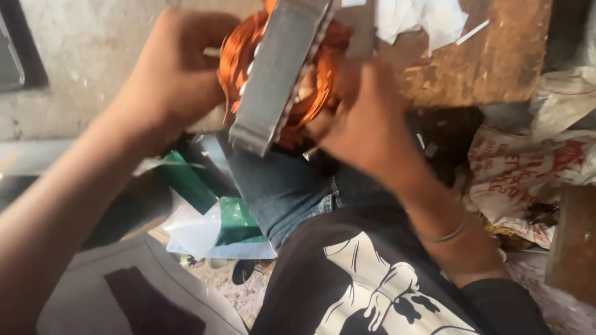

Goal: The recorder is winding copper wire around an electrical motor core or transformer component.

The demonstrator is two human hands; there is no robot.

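I see the motor stator (277, 74), a grey laminated steel block, held up over the lap, just in front of the brown wooden worktop (496, 56). Copper wire coils (239, 53) bulge out of it on both sides. The left hand (171, 77) has its grip clenched around the coil bundle on the near-left side, with a thin pale stick poking out by the fingers. The right hand (363, 118) presses into the coils on the other side; motion blur hides the fingers, so I cannot tell whether that grip is closed on wire or only pushing.

Judging by the full bundles, I would say most of the winding is already seated, and shaping or tying the coil ends is what remains. White paper scraps (422, 18) lie on the worktop beyond.
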